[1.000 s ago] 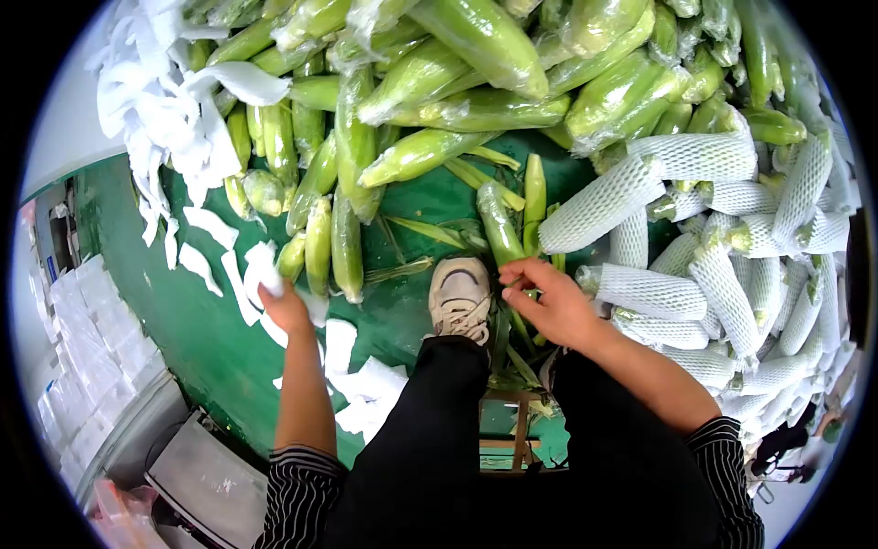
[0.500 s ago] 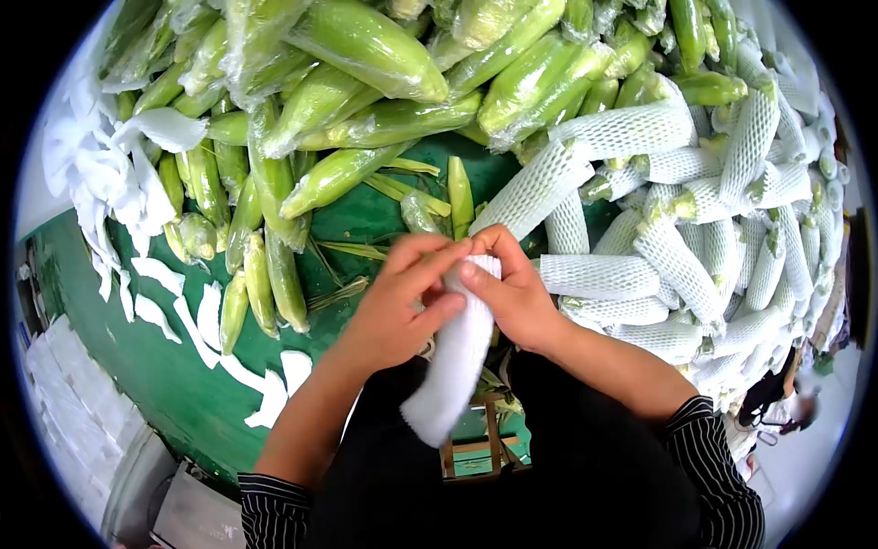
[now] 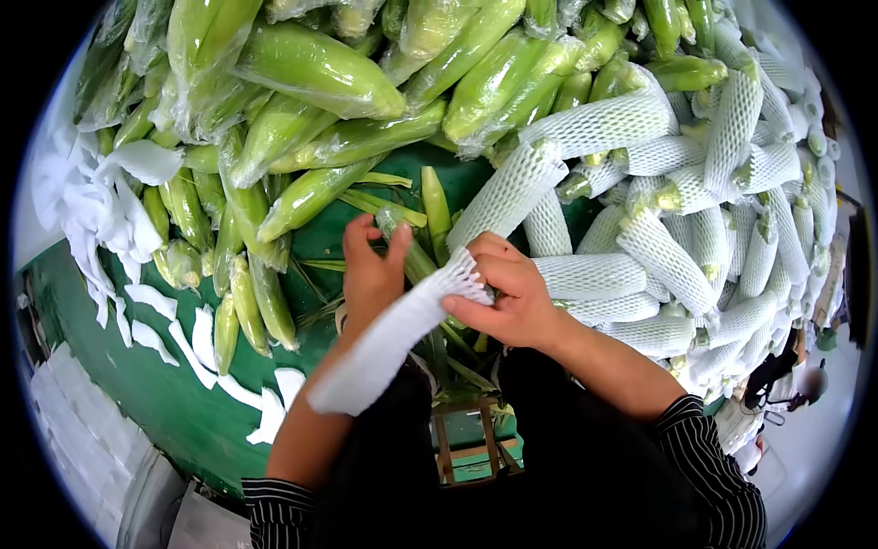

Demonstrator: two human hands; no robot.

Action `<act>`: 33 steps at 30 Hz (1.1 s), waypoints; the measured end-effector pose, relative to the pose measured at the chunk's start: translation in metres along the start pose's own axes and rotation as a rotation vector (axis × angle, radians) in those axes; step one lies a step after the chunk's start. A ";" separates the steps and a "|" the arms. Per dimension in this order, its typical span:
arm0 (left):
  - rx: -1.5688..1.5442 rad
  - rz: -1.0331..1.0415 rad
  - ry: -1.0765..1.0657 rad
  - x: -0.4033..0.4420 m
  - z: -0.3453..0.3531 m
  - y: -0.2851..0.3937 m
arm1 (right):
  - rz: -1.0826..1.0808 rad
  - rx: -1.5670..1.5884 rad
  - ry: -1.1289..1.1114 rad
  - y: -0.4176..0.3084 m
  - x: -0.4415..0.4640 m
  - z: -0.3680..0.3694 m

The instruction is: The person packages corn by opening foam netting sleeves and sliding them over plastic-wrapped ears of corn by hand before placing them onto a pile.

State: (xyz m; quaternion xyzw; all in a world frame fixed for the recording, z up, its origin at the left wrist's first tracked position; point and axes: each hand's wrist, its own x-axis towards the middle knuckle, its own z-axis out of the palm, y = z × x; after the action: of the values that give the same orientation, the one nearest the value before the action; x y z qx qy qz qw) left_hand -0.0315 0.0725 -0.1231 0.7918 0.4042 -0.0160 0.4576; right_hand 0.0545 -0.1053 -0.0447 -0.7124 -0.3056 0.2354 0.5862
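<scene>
My right hand (image 3: 512, 291) pinches the gathered end of a white foam net sleeve (image 3: 375, 343). The sleeve hangs limp and flat down to the left, crossing in front of my left forearm. My left hand (image 3: 370, 270) has fingers and thumb apart, beside a film-wrapped ear of corn (image 3: 416, 256) on the green table (image 3: 183, 403). Whether its thumb touches that ear I cannot tell. A slim green ear (image 3: 435, 206) lies just beyond, and a sleeved ear (image 3: 503, 197) rests near my right fingertips.
Film-wrapped corn (image 3: 320, 69) is heaped along the back. Ears in foam nets (image 3: 672, 261) pile up on the right. Loose white foam sleeves (image 3: 119, 210) lie at the left, with scattered foam pieces (image 3: 197, 343) nearer. A wooden-framed stool (image 3: 466, 439) shows below, between my legs.
My left hand has let go of the foam sleeve and moved left, its fingers spreading. My right hand keeps the sleeve, whose loose end has swung left. The whole view has shifted slightly.
</scene>
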 end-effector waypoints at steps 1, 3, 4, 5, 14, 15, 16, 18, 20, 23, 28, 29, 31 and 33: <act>0.112 -0.054 -0.129 0.018 0.003 -0.008 | 0.011 0.070 -0.016 0.000 -0.001 0.000; 0.430 0.028 -0.227 0.029 0.007 -0.005 | 0.219 0.160 -0.134 -0.001 -0.008 -0.004; 0.410 0.016 -0.240 0.031 0.008 -0.011 | 0.310 0.274 -0.149 -0.002 -0.014 -0.001; 0.391 0.009 -0.257 0.034 0.011 -0.021 | 0.404 0.385 -0.158 -0.001 -0.018 0.000; -0.127 0.416 -0.654 -0.059 -0.063 0.074 | 0.390 1.162 -0.346 -0.016 -0.026 -0.014; -0.088 0.504 -0.664 -0.061 -0.060 0.069 | 0.413 1.100 -0.309 -0.017 -0.021 -0.010; -0.063 0.476 -0.573 -0.063 -0.058 0.066 | 0.587 1.099 -0.145 -0.025 -0.018 -0.006; -0.011 0.747 -0.471 -0.061 -0.059 0.047 | 0.689 1.121 0.022 -0.022 -0.020 0.004; -0.370 0.512 -0.601 -0.069 -0.065 0.048 | 0.643 1.002 0.044 -0.001 -0.027 0.010; -0.971 0.106 -0.750 -0.079 -0.064 0.028 | 0.787 1.152 0.076 -0.028 -0.012 0.011; -1.438 -0.509 -0.730 -0.076 -0.029 -0.046 | 0.743 0.840 0.112 0.030 -0.026 0.045; -1.441 -0.561 -0.732 -0.075 -0.024 -0.060 | 0.748 0.835 0.122 0.045 -0.029 0.054; -1.494 -0.605 -0.692 -0.069 -0.018 -0.074 | 0.752 0.825 0.146 0.060 -0.025 0.065; -1.596 -0.590 -0.694 -0.064 -0.034 -0.035 | 0.652 0.650 0.074 0.048 -0.020 0.063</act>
State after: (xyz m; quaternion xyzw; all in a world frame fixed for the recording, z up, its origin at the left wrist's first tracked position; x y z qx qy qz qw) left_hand -0.1090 0.0666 -0.1034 0.0567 0.3211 -0.0852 0.9415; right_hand 0.0039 -0.0821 -0.1055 -0.5583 0.0453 0.4655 0.6852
